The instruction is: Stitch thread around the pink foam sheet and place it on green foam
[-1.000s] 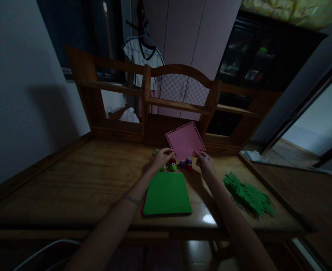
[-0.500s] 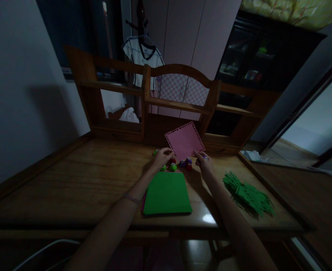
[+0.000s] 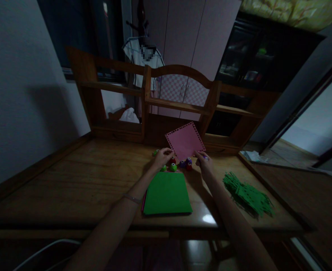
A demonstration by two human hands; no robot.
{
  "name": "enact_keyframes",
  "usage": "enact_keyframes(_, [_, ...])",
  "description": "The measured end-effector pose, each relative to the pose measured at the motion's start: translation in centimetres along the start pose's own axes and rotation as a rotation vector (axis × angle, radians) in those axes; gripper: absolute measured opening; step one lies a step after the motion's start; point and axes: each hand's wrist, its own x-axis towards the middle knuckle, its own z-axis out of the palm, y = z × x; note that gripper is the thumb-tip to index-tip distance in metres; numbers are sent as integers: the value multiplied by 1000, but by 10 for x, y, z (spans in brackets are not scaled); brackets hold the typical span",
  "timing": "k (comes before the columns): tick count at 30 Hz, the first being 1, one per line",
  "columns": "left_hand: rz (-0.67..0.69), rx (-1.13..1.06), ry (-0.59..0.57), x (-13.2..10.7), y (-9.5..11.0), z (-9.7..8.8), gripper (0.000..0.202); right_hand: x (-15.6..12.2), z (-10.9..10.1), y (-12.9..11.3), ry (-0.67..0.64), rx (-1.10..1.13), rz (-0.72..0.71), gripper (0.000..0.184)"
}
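I hold a pink paper sheet (image 3: pixel 185 140) with a punched border upright above the desk. My left hand (image 3: pixel 162 157) pinches its lower left edge. My right hand (image 3: pixel 204 164) is closed at its lower right edge, with a small purple punch (image 3: pixel 205 158) showing between the fingers. Under the sheet sit several small coloured craft punches (image 3: pixel 180 165), green, red and purple. A stack of green paper (image 3: pixel 167 193) lies flat on the wooden desk (image 3: pixel 78 180), just before my hands.
A pile of green punched paper pieces (image 3: pixel 249 193) lies to the right on the desk. A wooden shelf unit (image 3: pixel 166 101) stands along the back edge. A shirt on a hanger (image 3: pixel 143 56) hangs behind it. The room is dim.
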Motion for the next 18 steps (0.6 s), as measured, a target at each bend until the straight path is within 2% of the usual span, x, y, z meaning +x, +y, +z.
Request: enact_keyframes(18, [29,-11,-26,3,-10,1,22,3,-1,4,-13,17,12,36])
